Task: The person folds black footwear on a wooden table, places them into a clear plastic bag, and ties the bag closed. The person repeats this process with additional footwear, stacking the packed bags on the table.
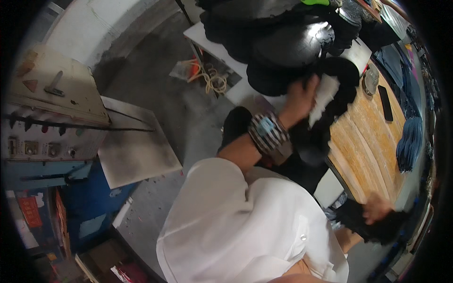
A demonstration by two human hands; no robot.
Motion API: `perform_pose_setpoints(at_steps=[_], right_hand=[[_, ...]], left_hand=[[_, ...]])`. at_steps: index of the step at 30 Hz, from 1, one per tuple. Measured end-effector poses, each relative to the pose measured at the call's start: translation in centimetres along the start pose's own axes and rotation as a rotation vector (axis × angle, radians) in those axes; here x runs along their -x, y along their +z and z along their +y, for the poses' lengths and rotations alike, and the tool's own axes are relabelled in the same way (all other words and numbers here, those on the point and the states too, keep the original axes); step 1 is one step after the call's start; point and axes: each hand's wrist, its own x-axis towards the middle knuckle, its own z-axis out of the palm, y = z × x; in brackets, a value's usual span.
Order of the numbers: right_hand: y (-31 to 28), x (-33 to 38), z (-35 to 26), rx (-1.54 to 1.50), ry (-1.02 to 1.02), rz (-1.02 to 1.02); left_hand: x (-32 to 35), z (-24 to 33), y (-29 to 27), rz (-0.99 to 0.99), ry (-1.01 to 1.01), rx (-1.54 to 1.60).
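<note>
My left hand (298, 103), with a striped band around the wrist, reaches up among black pieces on the bench. Its fingers are bent against the edge of a white ragged piece (324, 98), which lies over dark material. Motion blur softens the fingertips there. Low at the right, my right hand (376, 210) is closed on a black piece of cloth (384, 227), also blurred. Large rounded black pieces (288, 47), some shiny, are heaped beyond my left hand.
A worn wooden tabletop (365, 141) carries a dark flat bar (385, 103) and a grey lump (370, 81). Stacked blue cloth (409, 144) lies past it. A control box (52, 137) with knobs and a white panel (132, 146) stand at left. Coiled hose (214, 81) lies under the bench.
</note>
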Motion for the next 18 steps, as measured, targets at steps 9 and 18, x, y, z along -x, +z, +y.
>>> perform_pose_setpoints(at_steps=[9,18], right_hand=[[5.2,6.4,1.8,0.516,-0.532,1.438],[2.4,12.9,0.0,-0.085,-0.605,1.684]], left_hand=[[2.5,3.4,4.2,-0.500,0.301,0.010],[-3.1,-2.1,23.1,-0.574,-0.459,0.348]])
